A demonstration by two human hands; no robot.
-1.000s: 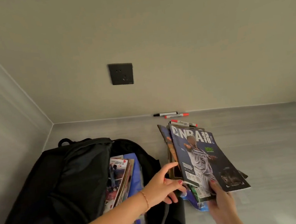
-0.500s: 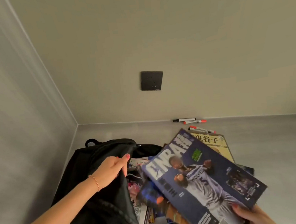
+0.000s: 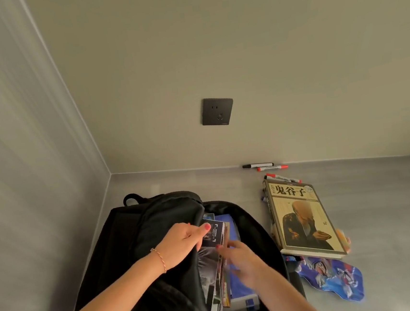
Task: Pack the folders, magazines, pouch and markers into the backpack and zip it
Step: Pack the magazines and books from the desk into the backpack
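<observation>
Left hand [image 3: 182, 242] grips backpack [image 3: 121, 238] flap edge — right hand [image 3: 241, 262], fingers spread, touches magazines [image 3: 214, 252] inside.

A plain indoor room, likely a home — bare beige wall [image 3: 264, 49], dark wall socket [image 3: 217, 111], grey floor [image 3: 378, 201].

The NBA magazine [image 3: 213, 239] has gone from the right hand [image 3: 244, 259] into the backpack [image 3: 140, 226], uncovering a yellow book [image 3: 302, 218]
</observation>
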